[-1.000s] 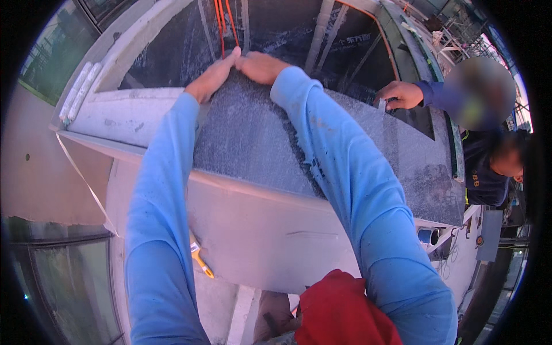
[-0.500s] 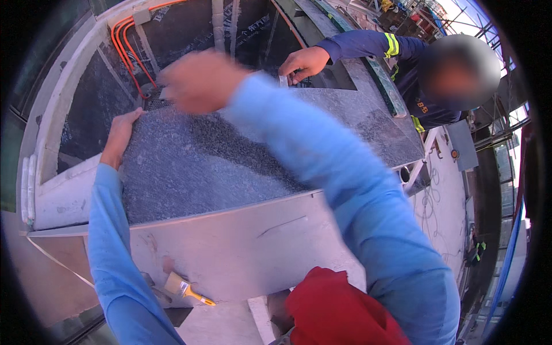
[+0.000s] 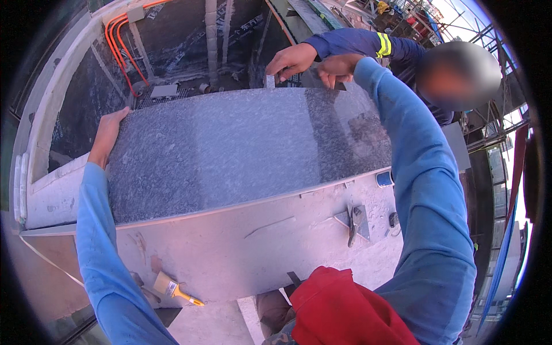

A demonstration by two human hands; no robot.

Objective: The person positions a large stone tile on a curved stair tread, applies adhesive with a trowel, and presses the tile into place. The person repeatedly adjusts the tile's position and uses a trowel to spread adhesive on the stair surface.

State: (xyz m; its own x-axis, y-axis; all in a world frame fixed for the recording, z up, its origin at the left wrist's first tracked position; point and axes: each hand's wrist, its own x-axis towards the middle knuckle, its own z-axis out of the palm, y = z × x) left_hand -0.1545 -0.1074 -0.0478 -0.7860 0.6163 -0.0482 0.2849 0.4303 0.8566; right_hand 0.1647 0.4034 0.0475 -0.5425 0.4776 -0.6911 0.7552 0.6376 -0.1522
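A grey speckled stone slab (image 3: 253, 144) lies across the pale ledge, with a darker band toward its right part. At the slab's far left corner my left hand (image 3: 109, 135) is closed over the edge, thumb along the side. My right hand (image 3: 340, 68) reaches to the far edge on the right, its fingers bent down against the stone; their tips are partly hidden. Just left of it, a co-worker's hand (image 3: 292, 60) pinches a small pale piece (image 3: 270, 81) at the same edge.
Behind the slab is a dark recess with orange conduits (image 3: 118, 49) and a white rectangular piece (image 3: 164, 91) on mesh. Below the slab lie a paintbrush (image 3: 175, 288), pliers-like tool (image 3: 355, 225) and blue cup (image 3: 384, 179). Red cloth (image 3: 345, 310) hangs at the front. The co-worker leans in from the right.
My right hand has swung from above the slab's left part to its far right edge. My left hand stays at the left corner. The view has shifted, uncovering the tools below.
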